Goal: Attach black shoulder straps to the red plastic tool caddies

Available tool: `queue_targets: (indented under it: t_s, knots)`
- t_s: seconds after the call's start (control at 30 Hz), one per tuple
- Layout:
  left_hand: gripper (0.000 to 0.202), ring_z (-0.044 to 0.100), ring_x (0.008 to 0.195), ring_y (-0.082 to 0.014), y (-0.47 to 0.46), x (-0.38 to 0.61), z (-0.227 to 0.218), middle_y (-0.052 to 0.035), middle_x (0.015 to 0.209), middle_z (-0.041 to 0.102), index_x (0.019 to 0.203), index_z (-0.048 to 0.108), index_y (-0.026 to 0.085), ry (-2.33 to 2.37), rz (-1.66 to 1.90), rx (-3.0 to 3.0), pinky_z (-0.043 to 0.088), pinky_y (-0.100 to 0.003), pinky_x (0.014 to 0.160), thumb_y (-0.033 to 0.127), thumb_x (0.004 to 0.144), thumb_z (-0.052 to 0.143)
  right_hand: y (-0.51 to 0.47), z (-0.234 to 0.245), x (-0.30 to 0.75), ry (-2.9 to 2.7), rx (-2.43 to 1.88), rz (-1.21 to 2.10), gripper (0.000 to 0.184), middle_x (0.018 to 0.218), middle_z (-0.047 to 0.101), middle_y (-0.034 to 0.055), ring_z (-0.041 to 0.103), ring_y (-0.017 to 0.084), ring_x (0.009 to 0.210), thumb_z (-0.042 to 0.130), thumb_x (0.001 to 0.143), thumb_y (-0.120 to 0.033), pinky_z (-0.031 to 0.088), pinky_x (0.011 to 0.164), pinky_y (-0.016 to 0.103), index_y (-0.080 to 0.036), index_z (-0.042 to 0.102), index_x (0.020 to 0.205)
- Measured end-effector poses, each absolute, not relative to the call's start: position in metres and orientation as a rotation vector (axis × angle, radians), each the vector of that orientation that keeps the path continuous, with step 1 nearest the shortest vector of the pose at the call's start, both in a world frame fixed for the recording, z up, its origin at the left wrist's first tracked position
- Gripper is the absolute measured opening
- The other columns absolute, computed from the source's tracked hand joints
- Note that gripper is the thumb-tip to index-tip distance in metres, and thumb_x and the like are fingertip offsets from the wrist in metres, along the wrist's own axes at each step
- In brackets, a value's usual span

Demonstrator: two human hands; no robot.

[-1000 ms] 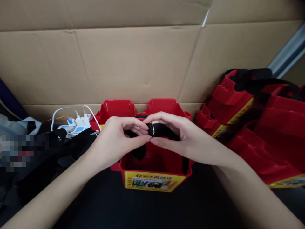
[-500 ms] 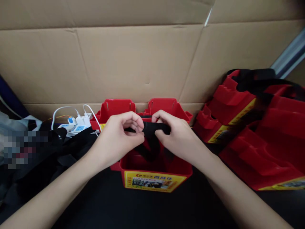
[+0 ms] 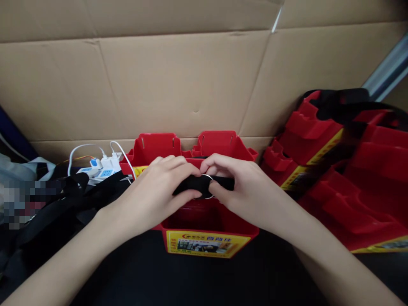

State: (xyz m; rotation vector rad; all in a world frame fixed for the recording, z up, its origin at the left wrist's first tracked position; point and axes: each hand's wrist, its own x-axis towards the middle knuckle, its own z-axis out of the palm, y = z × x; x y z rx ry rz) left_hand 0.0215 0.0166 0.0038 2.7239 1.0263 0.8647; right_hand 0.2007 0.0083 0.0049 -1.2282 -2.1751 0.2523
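My left hand (image 3: pixel 162 187) pinches a black strap (image 3: pixel 193 185) between thumb and fingers. From the other side, my right hand (image 3: pixel 237 182) grips the same strap, its thumb pressed near a thin silver ring (image 3: pixel 208 197) that encircles the strap. Much of the ring is hidden by my fingers. Right below and behind both hands stands a red plastic bin (image 3: pixel 210 231) with a yellow printed label on its front. More red bins (image 3: pixel 157 144) with slotted back plates rise just behind it.
Stacked red bins (image 3: pixel 312 131) with black straps stand at the right. At the left lie a white power strip (image 3: pixel 106 172) with plugs and cables, and a heap of black fabric or straps (image 3: pixel 63 221). A cardboard wall (image 3: pixel 185 80) closes off the back.
The hanging strap loop over the bin is no longer visible. Both hands have lowered slightly, the left turning palm-down over the strap. A silver ring now shows between them.
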Motion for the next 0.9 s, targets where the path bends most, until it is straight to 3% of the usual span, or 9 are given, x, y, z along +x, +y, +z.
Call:
queue_targets:
  t_s: [0.17,0.27,0.33,0.43,0.57,0.67,0.8,0.9]
  knots:
    - [0.009,0.058,0.068,-0.0115,0.026,-0.009,0.018,0.0021,0.075,0.066,0.074,0.067,0.022,1.138,1.141,2.529,0.044,-0.021,0.063,0.026,0.078,0.061,0.016,0.003,0.209,-2.166,-1.347,0.034,0.02,0.063,0.053,-0.0021,0.045,0.01,0.053,0.043,0.069,-0.006,0.033,0.054,0.025,-0.02,0.053,0.079]
    - [0.009,0.051,0.055,-0.0066,0.026,-0.041,0.032,0.0028,0.064,0.061,0.077,0.065,0.018,1.274,1.372,2.344,0.038,-0.017,0.051,0.027,0.074,0.065,0.023,0.004,0.218,-2.149,-1.389,0.075,0.019,0.06,0.051,-0.0025,0.043,0.01,0.05,0.043,0.073,-0.01,0.032,0.049,0.024,-0.02,0.055,0.081]
    - [0.014,0.05,0.052,-0.0062,0.023,-0.054,0.038,0.0035,0.06,0.06,0.085,0.065,0.02,1.124,1.166,2.343,0.038,-0.015,0.048,0.025,0.072,0.067,0.025,0.006,0.22,-2.17,-1.349,0.228,0.018,0.061,0.052,-0.0024,0.045,0.01,0.051,0.043,0.075,-0.012,0.033,0.048,0.023,-0.02,0.057,0.082]
    - [0.018,0.06,0.062,-0.0118,0.02,-0.048,0.036,0.0008,0.068,0.065,0.093,0.066,0.027,0.762,0.792,2.395,0.047,-0.02,0.057,0.022,0.076,0.062,0.025,0.007,0.22,-2.201,-1.199,0.539,0.022,0.063,0.051,-0.0026,0.047,0.008,0.052,0.04,0.075,-0.009,0.036,0.048,0.021,-0.019,0.057,0.082]
    - [0.023,0.059,0.098,-0.018,0.027,-0.009,0.015,-0.0037,0.106,0.065,0.102,0.064,0.025,0.827,0.907,2.505,0.046,-0.028,0.086,0.025,0.082,0.053,0.027,0.004,0.218,-2.173,-1.065,0.832,0.027,0.066,0.053,-0.0029,0.047,0.008,0.051,0.039,0.078,-0.009,0.04,0.048,0.02,-0.02,0.058,0.092]
    - [0.026,0.057,0.101,-0.018,0.035,0.012,0.0,-0.003,0.108,0.064,0.107,0.06,0.023,0.783,0.824,2.464,0.042,-0.032,0.093,0.022,0.083,0.05,0.028,0.005,0.216,-2.18,-0.993,0.831,0.025,0.073,0.057,-0.0006,0.052,0.01,0.061,0.04,0.078,-0.009,0.043,0.053,0.023,-0.02,0.06,0.088]
    - [0.015,0.058,0.075,-0.0138,0.038,0.015,-0.004,0.0003,0.082,0.064,0.093,0.062,0.021,0.802,0.782,2.304,0.046,-0.024,0.07,0.025,0.081,0.053,0.027,0.01,0.215,-2.197,-0.899,0.681,0.021,0.079,0.059,0.0014,0.056,0.013,0.073,0.043,0.08,-0.01,0.045,0.063,0.025,-0.019,0.062,0.078]
    - [0.012,0.051,0.058,-0.0096,0.036,0.01,-0.001,0.003,0.064,0.057,0.077,0.06,0.019,0.882,0.827,2.315,0.041,-0.02,0.054,0.029,0.08,0.055,0.027,0.012,0.217,-2.195,-0.892,0.605,0.019,0.088,0.061,0.0024,0.056,0.013,0.078,0.043,0.085,-0.016,0.045,0.066,0.025,-0.019,0.062,0.087]
